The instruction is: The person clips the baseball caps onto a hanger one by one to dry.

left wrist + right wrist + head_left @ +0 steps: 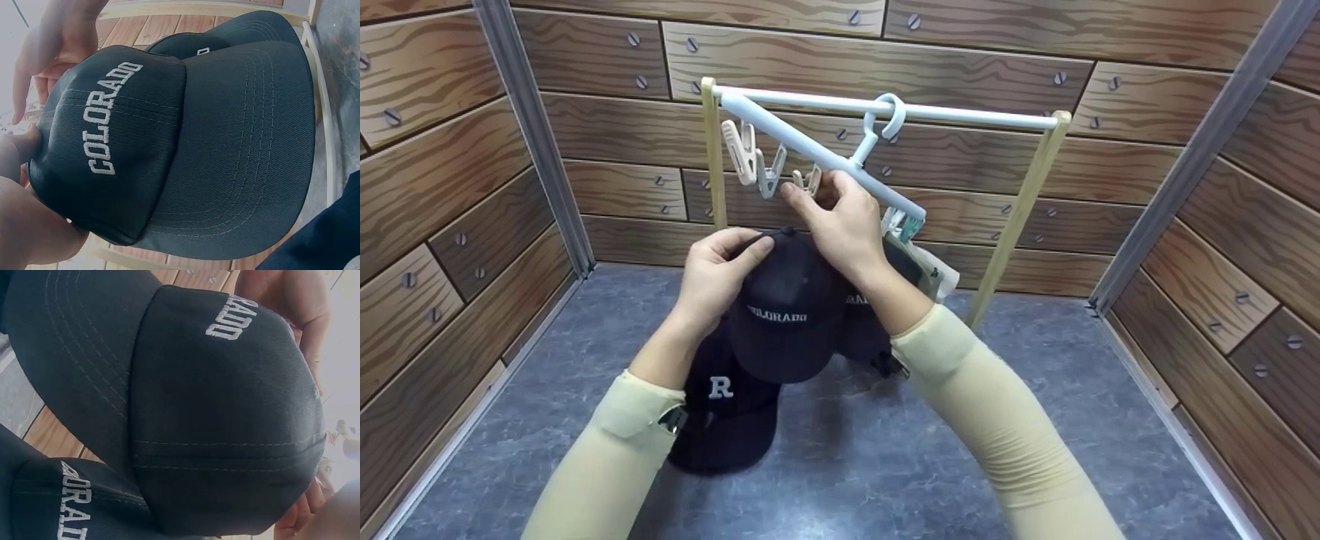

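A dark baseball cap [787, 349] lettered COLORADO hangs in front of me, brim downward. My left hand [709, 274] pinches its crown near the top, thumb on the front side. Just above the cap, my right hand [847, 225] pinches a beige clothespin [813, 180] under the bar of a light-blue clip hanger [795, 136]. The pin's lower end is hidden behind the fingers. Further left on the bar hang a second beige clothespin [740, 154] and a grey one [769, 178]. Another dark COLORADO cap [859, 330] hangs behind, partly covered by my right wrist.
The hanger's hook sits over a pale rod [975, 114] between two wooden posts [1020, 217]. A teal clip [911, 227] is at the bar's right end. A dark cap with an R [720, 431] lies on the grey floor [885, 465]. Wood-patterned walls surround the stand.
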`<state>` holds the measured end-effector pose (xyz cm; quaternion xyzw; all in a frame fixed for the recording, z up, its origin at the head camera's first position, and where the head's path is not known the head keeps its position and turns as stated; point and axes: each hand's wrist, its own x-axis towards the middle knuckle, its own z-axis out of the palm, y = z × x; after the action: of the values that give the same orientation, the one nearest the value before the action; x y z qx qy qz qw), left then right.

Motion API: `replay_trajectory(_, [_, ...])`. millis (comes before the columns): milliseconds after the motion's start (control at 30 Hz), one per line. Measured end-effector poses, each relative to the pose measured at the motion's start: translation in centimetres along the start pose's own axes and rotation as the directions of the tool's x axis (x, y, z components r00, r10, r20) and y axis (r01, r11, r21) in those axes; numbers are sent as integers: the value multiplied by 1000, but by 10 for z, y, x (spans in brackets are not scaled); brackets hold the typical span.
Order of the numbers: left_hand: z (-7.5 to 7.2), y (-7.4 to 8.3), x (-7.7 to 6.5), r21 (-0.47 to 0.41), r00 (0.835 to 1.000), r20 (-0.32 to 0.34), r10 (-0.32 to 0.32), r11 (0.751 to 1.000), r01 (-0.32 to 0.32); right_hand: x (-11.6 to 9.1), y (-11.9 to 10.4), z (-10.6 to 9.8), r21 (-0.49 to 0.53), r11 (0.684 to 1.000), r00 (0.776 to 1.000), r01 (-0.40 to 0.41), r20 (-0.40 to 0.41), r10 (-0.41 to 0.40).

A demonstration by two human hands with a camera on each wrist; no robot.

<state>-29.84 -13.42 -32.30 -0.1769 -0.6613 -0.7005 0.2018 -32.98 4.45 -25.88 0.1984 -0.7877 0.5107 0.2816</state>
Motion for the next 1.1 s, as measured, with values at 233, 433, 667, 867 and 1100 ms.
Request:
replay_trajectory(233, [4,16,-7,3,1000,15,4,1000,-4,0,0,-2,-16,1000,1000,-1,-27,0])
replay_trajectory(433, [6,18,-8,-2,1000,28,-3,1000,3,1,-1,-5,-36,999,1000,-2,-27,1])
replay_trajectory(667, [7,10,-5,-13,1000,25,-1,1000,1,0,-4,-12,-49,998,1000,27,-4,-27])
replay_trajectory(867, [5,-5,0,-28,999,34,21,999,-20,1,-6,-17,-77,995,998,64,19,-62])
replay_trajectory(1100, [6,-6,0,-52,999,35,32,998,-30,3,-4,-21,-92,991,996,94,19,-93])
